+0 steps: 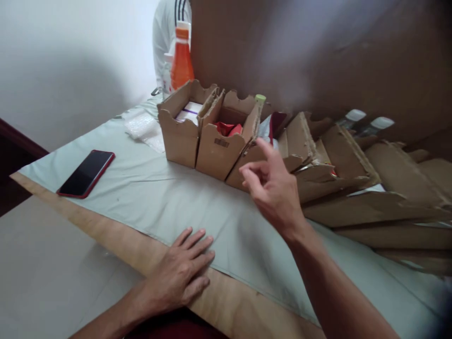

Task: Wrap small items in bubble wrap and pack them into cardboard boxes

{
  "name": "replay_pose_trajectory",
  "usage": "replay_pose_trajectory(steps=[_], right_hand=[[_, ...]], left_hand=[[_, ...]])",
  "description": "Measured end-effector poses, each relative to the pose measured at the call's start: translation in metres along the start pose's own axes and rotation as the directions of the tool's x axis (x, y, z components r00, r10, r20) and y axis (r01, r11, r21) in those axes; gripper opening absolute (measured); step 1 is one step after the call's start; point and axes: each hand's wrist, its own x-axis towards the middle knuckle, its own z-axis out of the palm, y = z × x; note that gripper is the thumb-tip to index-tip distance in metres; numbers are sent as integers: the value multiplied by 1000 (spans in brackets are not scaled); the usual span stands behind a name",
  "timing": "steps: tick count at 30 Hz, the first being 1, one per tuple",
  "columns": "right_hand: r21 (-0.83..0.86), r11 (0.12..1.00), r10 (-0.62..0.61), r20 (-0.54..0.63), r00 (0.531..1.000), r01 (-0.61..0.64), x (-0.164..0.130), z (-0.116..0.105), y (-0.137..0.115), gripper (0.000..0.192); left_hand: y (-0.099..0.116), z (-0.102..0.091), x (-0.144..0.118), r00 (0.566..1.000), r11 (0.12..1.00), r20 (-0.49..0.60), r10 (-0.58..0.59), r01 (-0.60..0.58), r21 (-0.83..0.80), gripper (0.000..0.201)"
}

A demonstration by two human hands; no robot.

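My left hand (181,273) lies flat, palm down, on the table's front edge where the pale green cloth (148,193) ends. My right hand (271,186) hovers above the cloth with its fingers loosely curled and apart, holding nothing. It is just in front of a row of small open cardboard boxes. The nearest upright box (222,150) holds something red (229,128). The box to its left (180,134) holds white packets (190,111).
A red-edged phone (86,173) lies screen up on the cloth at the left. Flattened and tipped cardboard boxes (353,188) pile up at the right. An orange bottle (181,59) and bubble wrap (144,128) sit behind, with a person in white (165,28) beyond. A large brown board (318,52) fills the upper right.
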Motion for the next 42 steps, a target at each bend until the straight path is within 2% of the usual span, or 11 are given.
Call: replay_pose_trajectory(steps=[4, 8, 13, 17, 19, 22, 24, 27, 30, 35, 42], right_hand=[[-106, 994, 40, 81, 996, -31, 60, 19, -6, 48], [-35, 981, 194, 107, 975, -191, 67, 36, -8, 17], [55, 990, 124, 111, 986, -131, 8, 27, -39, 14], [8, 1000, -7, 233, 973, 5, -61, -19, -61, 18], [3, 1000, -10, 276, 961, 10, -91, -51, -58, 18], [-50, 995, 94, 213, 973, -86, -128, -95, -34, 20], [-73, 964, 256, 7, 967, -255, -150, -116, -12, 25], [135, 880, 473, -304, 827, -455, -184, -124, 15, 41], [273, 863, 486, -222, 845, -425, -217, -107, 27, 56], [165, 910, 385, 7, 923, -380, -236, -59, 20, 86], [58, 918, 396, -116, 911, -392, -191, -64, 55, 50]], left_hand=[[-4, 3, -4, 958, 967, -285, -39, -35, -252, 23], [-8, 3, -4, 903, 934, -421, -86, -73, -349, 23], [-9, 5, -13, 716, 917, -629, -302, 37, -398, 39], [-16, 12, -19, 561, 819, -652, -510, 86, -567, 52], [-18, 14, -19, 528, 777, -638, -561, 67, -626, 58], [-13, 11, -20, 561, 760, -605, -566, 70, -646, 69], [-5, 5, -19, 621, 771, -579, -529, 66, -633, 75], [5, -2, -16, 708, 774, -523, -474, 50, -632, 82], [4, -3, -8, 751, 741, -448, -486, 82, -667, 85], [-2, 3, 4, 752, 648, -307, -583, 203, -734, 85], [19, 14, 54, 836, 711, -347, -424, 70, -700, 83]])
